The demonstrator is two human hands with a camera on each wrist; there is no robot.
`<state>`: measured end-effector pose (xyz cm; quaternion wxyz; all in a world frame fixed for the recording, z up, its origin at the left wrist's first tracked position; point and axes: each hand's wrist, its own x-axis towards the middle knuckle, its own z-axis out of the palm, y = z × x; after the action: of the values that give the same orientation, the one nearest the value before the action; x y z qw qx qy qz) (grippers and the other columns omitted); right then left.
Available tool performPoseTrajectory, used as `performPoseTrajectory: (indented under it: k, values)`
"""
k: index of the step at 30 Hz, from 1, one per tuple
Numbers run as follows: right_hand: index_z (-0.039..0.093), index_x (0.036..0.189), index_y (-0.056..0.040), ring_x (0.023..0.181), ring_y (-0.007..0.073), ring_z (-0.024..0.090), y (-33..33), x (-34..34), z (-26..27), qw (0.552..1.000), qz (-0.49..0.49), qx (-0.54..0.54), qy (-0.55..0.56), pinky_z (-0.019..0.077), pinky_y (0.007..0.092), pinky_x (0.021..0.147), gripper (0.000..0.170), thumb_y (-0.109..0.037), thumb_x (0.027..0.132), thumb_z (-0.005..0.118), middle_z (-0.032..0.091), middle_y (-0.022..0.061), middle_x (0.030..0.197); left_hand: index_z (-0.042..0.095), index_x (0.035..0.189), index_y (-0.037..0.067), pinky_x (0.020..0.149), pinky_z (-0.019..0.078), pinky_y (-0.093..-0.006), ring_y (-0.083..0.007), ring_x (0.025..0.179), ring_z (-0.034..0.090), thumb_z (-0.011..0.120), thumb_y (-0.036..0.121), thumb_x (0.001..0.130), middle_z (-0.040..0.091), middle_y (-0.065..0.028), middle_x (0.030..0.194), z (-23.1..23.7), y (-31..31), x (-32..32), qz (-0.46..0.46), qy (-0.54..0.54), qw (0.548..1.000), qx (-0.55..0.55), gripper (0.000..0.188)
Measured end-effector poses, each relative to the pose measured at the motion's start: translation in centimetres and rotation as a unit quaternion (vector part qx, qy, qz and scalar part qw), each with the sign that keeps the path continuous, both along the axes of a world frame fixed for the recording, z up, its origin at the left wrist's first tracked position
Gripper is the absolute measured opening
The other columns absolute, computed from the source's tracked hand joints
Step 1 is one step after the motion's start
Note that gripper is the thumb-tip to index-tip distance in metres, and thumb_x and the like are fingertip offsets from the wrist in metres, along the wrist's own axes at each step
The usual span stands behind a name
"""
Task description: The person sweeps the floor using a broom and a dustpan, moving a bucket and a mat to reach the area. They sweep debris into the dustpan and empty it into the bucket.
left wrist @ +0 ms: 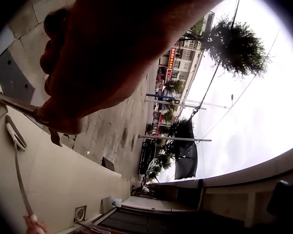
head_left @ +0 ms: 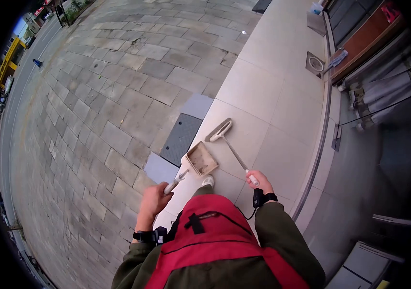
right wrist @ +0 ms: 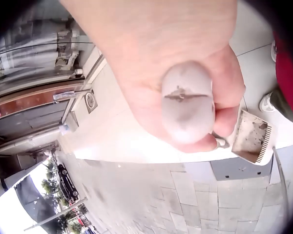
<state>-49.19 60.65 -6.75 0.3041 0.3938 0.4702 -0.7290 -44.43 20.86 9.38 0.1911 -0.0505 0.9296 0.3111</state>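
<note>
In the head view, my left hand point(head_left: 153, 200) grips the pale handle point(head_left: 175, 182) of a long-handled dustpan point(head_left: 202, 158). The pan has a comb-toothed side and dirt or debris inside, seen also in the right wrist view. My right hand point(head_left: 262, 182) holds a broom point(head_left: 237, 156) by the white end of its thin metal handle. The broom's head point(head_left: 219, 130) lies over the pale tiles, just beyond the dustpan. Close up in the right wrist view, fingers curl around the rounded handle end point(right wrist: 188, 105). A shoe point(head_left: 208, 181) shows just behind the dustpan.
Pale tiles point(head_left: 287, 123) run along a glass storefront point(head_left: 383, 154) on the right. Grey paving point(head_left: 133, 96) spreads out to the left. A dark grey cover plate point(head_left: 181, 137) lies beside the dustpan. Farther ahead, a round drain-like fitting point(head_left: 315, 63) sits near the doorway.
</note>
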Motion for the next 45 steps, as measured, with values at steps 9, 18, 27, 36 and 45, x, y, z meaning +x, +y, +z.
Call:
performPoseTrajectory:
  k: [9,18,27,36,45]
  values:
    - [0.05,0.074,-0.0059,0.037,0.0139,0.043,9.1,6.8,1.0,0.994,-0.068,0.061,-0.064,0.0312,0.0248,0.032,0.01,-0.012,0.071,0.058,0.049,0.0054,0.054,0.059,0.083,0.004,0.062,0.0458,-0.0462,-0.0405,0.071,0.058,0.068,0.023,0.074,0.06,-0.0199,0.07,-3.2,2.9,-9.8,-0.112,0.026,0.993,0.037,0.023]
    - [0.05,0.081,-0.0027,0.043,0.0129,0.049,3.7,-3.1,0.9,0.997,-0.062,0.025,0.044,0.035,0.0243,0.035,0.011,-0.006,0.071,0.054,0.051,0.0049,0.062,0.058,0.083,0.002,0.065,0.0459,-0.0485,-0.0427,0.075,0.058,0.065,0.024,0.077,0.061,-0.0223,0.075,-4.8,11.4,-17.1,-0.126,0.001,0.991,0.043,0.023]
    - [0.051,0.074,-0.0091,0.041,0.0127,0.045,1.0,-18.7,-6.7,0.977,0.058,0.059,0.195,0.0311,0.026,0.033,0.009,-0.015,0.07,0.057,0.052,0.0042,0.059,0.059,0.085,0.008,0.066,0.049,-0.0498,-0.0392,0.074,0.061,0.059,0.017,0.078,0.063,-0.019,0.076,-5.4,15.2,-19.6,-0.128,0.02,0.984,-0.126,0.011]
    - [0.052,0.076,-0.0085,0.05,0.0125,0.049,13.1,-11.5,-9.2,0.928,-0.142,0.168,0.299,0.0371,0.0247,0.04,0.012,-0.013,0.07,0.061,0.052,0.0036,0.064,0.057,0.079,0.005,0.061,0.0447,-0.0516,-0.0443,0.07,0.057,0.062,0.019,0.078,0.059,-0.0225,0.07,-5.4,17.1,-19.4,-0.146,0.029,0.987,-0.056,0.015]
    - [0.048,0.092,0.0003,0.071,0.0137,0.055,18.8,8.1,-9.6,0.853,-0.511,-0.106,-0.026,0.0496,0.0174,0.06,0.027,0.004,0.069,0.062,0.051,0.0088,0.087,0.056,0.078,0.002,0.063,0.0455,-0.0497,-0.0442,0.073,0.057,0.065,0.017,0.077,0.059,-0.0229,0.071,-5.6,24.3,-22.5,-0.216,0.029,0.976,-0.004,0.018]
